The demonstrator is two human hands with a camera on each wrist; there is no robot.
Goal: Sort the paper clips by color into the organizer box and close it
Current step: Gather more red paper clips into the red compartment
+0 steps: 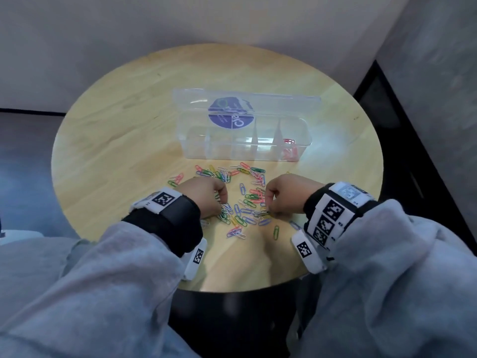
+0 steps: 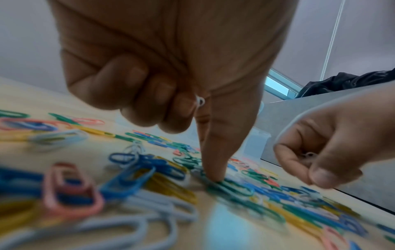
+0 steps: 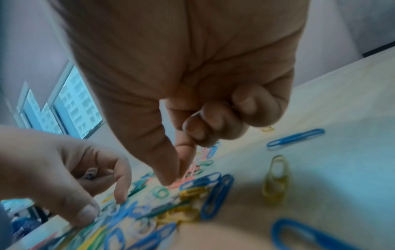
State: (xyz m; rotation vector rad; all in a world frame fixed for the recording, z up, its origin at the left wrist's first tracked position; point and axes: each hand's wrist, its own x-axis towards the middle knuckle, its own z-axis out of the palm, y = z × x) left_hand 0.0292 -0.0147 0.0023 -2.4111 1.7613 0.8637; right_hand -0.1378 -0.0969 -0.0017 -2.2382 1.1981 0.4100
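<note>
Dozens of paper clips [image 1: 242, 200] lie loose on the round wooden table [image 1: 124, 140], spread between the 2 hands and up toward the organizer box [image 1: 245, 136]. Colours seen: blue, green, yellow, pink-red, white. They are thin wire loops with a coloured coating, many overlapping in a tangle near the middle, a few lying apart, such as a green one [image 1: 276, 232] at the near edge of the scatter.

Box: clear plastic, long, split into compartments by upright dividers, standing beyond the clips. Its lid [image 1: 245, 103] is open and tipped back, with a round blue label on it. A few red clips [image 1: 290, 151] sit in the rightmost compartment; the other compartments show nothing clearly.

Left hand [image 1: 204, 196]: down over the left side of the pile. In the left wrist view the forefinger tip [image 2: 213, 175] presses on the clips on the table, while the other fingers are curled into the palm around a white clip [image 2: 200, 101].

Right hand [image 1: 286, 193]: over the right side of the pile, thumb and forefinger [image 3: 166, 177] pointing down together at a pink clip [image 3: 188, 174] on the table; whether they actually pinch it cannot be told. The remaining fingers are curled in, with a pale clip [image 3: 195, 115] just showing among them.

Both wrists carry bands with black-and-white square markers; grey sleeves.
</note>
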